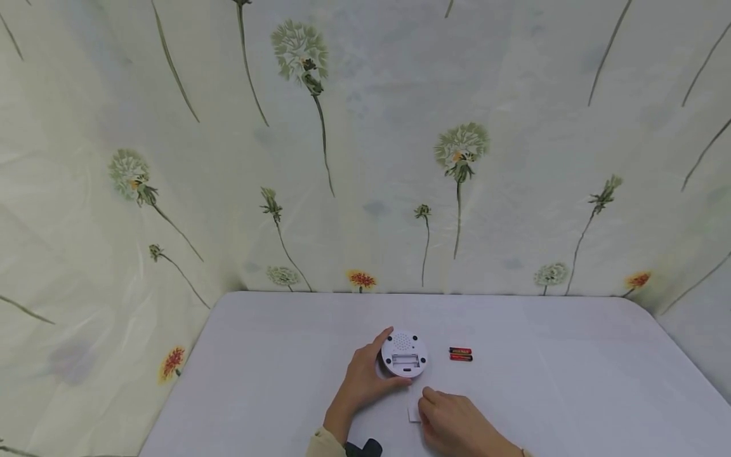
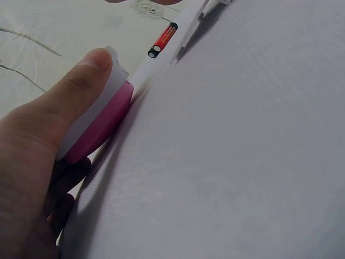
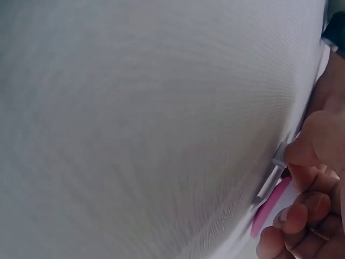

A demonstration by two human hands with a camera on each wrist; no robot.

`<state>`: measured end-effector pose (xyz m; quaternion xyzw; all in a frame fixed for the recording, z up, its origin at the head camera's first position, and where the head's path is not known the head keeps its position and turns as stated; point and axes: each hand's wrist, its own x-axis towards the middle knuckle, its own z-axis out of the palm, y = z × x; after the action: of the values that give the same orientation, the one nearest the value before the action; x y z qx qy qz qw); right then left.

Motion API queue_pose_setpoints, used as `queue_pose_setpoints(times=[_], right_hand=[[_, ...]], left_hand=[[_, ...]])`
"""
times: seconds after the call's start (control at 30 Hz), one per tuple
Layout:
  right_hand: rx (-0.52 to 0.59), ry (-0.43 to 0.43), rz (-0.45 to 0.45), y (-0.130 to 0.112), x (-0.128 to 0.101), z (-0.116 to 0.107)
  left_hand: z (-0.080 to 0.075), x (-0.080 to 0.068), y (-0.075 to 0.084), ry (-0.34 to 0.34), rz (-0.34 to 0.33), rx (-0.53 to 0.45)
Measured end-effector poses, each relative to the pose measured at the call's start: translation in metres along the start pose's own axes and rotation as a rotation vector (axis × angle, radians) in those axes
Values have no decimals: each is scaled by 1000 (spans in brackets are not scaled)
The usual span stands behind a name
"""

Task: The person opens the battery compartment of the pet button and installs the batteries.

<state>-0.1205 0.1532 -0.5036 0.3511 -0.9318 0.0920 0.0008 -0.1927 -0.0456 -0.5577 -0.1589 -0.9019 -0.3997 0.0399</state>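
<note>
Fabric printed with dandelions [image 1: 365, 146] fills the upper part of the head view, and below it the pale tabletop [image 1: 571, 381] spreads across the lower half. Low and left of centre in that view, the left hand [image 1: 365, 381] curls round the left edge of one round white device [image 1: 404, 354], thumb at its top rim and fingers under its lower rim; the device lies back side up, with a speaker grille and an uncovered battery bay showing. Only the left wrist view shows that the device has a pink band [image 2: 102, 129] beneath its white shell, with the thumb [image 2: 75, 91] pressed on the white edge. Just below the device in the head view, the right hand [image 1: 457, 422] rests on the tabletop with its fingers bent over one small white piece [image 1: 414, 414], apparently the battery cover; whether it pinches the piece or only touches it I cannot tell. The right wrist view is blurred but shows fingertips [image 3: 302, 151] at a thin white edge, with pink beside it. To the right of the device, apart from both hands, two red and black batteries [image 1: 460, 353] lie side by side; the left wrist view shows only one of them [image 2: 163, 40].
</note>
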Motion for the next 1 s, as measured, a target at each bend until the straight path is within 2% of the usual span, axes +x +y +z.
queue_pose_setpoints(times=[0.17, 0.27, 0.4, 0.6, 0.8, 1.0], right_hand=[[-1, 51, -36, 1, -2, 3], [16, 86, -18, 4, -2, 4], [32, 113, 112, 12, 3, -2], [-7, 243, 281, 43, 10, -15], [-24, 238, 336, 71, 7, -14], [-39, 263, 325, 82, 4, -6]], left_hand=[[0, 0, -1, 0, 0, 1], [0, 0, 0, -7, -5, 7], [-1, 0, 0, -10, -5, 20], [-2, 0, 3, -4, 11, -6], [-3, 0, 4, -15, -2, -6], [-3, -1, 4, -14, -14, -2]])
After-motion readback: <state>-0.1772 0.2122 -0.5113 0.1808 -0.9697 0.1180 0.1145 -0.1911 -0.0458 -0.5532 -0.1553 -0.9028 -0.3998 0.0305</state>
